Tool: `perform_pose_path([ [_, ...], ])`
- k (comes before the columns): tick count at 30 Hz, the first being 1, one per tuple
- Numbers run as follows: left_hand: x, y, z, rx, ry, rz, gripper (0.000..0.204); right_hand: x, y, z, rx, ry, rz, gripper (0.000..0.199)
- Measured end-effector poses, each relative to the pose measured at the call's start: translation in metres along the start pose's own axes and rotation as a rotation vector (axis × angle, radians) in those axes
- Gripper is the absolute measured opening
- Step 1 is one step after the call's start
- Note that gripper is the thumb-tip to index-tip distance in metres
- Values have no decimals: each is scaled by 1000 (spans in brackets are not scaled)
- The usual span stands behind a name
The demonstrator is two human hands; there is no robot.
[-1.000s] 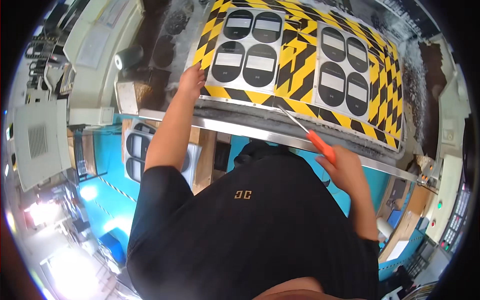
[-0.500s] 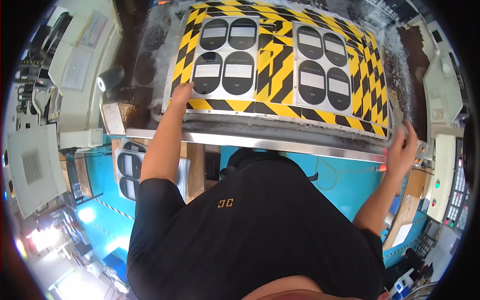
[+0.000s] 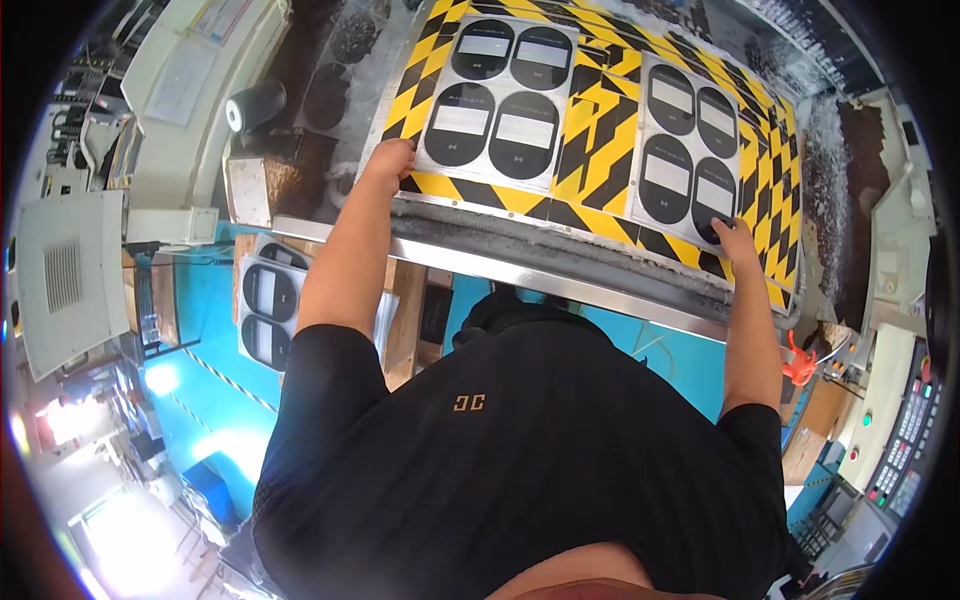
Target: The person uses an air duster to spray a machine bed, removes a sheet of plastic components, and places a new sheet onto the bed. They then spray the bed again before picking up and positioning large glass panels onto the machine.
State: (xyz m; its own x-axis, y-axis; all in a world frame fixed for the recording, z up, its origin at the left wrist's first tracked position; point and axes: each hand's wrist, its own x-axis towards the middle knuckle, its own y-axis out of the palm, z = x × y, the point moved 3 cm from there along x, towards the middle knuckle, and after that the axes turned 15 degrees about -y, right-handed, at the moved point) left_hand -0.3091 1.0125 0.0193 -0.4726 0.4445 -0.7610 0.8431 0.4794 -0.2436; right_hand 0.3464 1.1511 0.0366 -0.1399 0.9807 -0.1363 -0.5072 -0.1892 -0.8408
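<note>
Two metal-looking sheets printed with black ovals lie on a board covered in yellow-and-black striped tape (image 3: pixel 603 150). My left hand (image 3: pixel 393 162) is at the near-left corner of the left sheet (image 3: pixel 497 98), its fingers closed at the edge and partly hidden. My right hand (image 3: pixel 738 243) is at the near-right corner of the right sheet (image 3: pixel 690 150). Its fingertips overlap the lowest black oval there and look closed on the sheet's edge. Each oval bears a pale rectangular window.
A metal rail (image 3: pixel 480 264) runs along the machine bed's near edge. An orange-red nozzle-like tool (image 3: pixel 799 360) hangs at the right. Beyond it is a control panel with buttons (image 3: pixel 905 420). More oval-printed sheets (image 3: pixel 268 300) stand below left. A dark cylinder (image 3: pixel 256 106) sits left of the board.
My right hand has moved left from the machine's right edge to the right sheet's corner. The orange-red tool now hangs freely in sight. My left hand stays at the left sheet; the view has shifted.
</note>
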Motion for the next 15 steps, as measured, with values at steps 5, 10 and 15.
perform_pose_path([
  [5, 28, -10, 0, -37, -159, 59, 7, 15, -3, -32, 199, 159, -16, 42],
  [10, 32, -10, 0, -114, -207, 150, 9, 10, -11, -33, 468, 410, 40, 30],
  [15, 6, -5, -4, -380, -215, 511, 29, 2, -46, -2, 977, 309, 116, 15],
])
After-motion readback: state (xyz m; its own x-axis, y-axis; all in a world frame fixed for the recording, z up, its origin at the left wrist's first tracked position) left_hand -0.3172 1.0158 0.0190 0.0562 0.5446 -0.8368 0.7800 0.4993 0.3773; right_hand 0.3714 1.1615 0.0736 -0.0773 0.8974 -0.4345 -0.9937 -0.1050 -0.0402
